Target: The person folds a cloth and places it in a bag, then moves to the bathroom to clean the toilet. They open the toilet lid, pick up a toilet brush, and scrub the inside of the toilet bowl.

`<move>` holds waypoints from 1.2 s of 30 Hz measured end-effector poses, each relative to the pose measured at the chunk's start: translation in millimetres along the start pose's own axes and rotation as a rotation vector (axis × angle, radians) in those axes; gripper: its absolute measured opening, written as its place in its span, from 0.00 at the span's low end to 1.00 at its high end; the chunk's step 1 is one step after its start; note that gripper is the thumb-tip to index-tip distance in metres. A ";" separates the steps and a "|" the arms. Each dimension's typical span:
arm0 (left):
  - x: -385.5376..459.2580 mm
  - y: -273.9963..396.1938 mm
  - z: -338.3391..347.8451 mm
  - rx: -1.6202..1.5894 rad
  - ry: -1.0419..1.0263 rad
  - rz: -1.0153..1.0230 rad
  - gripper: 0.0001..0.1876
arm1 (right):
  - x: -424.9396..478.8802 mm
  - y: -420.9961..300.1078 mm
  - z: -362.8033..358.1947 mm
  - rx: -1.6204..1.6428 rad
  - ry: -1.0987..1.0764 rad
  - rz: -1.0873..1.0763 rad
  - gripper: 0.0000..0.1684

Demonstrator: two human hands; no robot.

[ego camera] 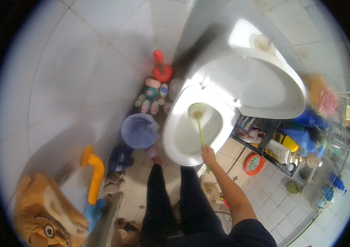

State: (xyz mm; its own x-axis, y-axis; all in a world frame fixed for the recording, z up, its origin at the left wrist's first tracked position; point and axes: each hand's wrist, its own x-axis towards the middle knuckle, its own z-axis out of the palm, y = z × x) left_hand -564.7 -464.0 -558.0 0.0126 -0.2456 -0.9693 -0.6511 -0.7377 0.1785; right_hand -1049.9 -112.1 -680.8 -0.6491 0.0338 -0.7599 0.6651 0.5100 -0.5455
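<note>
My right hand [209, 155] is wrapped around the green handle of a toilet brush [200, 132], just over the near right rim of a white toilet [175, 154]. The brush's round, pale green head [196, 111] is inside the bowl, at its back left. Behind the bowl, the toilet lid [270, 83] stands raised. Bright sunlight falls across the seat and the hinge area. My left hand is out of view. My legs in dark trousers stand in front of the toilet.
Left of the toilet are a bin with a bluish liner [140, 130], several bottles [154, 107] and a red plunger [162, 72]. An orange grab bar [94, 176] and an animal-face towel [48, 213] are at lower left. A crowded shelf [273, 148] and red basin [254, 164] stand right.
</note>
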 end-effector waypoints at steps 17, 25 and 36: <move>-8.7 54.8 63.8 0.760 -0.169 0.990 0.06 | 73.2 20.5 -11.0 -0.573 -0.026 -0.107 0.16; -9.3 11.6 36.8 0.050 -0.208 0.460 0.10 | 10.2 -12.2 -44.3 -0.981 -0.166 -0.133 0.12; 9.4 -16.5 12.7 0.552 -0.013 0.176 0.10 | 13.8 -25.9 -29.7 -1.038 -0.298 -0.010 0.13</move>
State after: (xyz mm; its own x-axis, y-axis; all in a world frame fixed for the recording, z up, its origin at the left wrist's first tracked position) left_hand -563.5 -446.2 -572.2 -0.1391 -0.3246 -0.9356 -0.9420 -0.2482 0.2261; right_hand -1087.1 -99.3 -666.7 -0.4436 -0.1132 -0.8890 -0.0680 0.9934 -0.0926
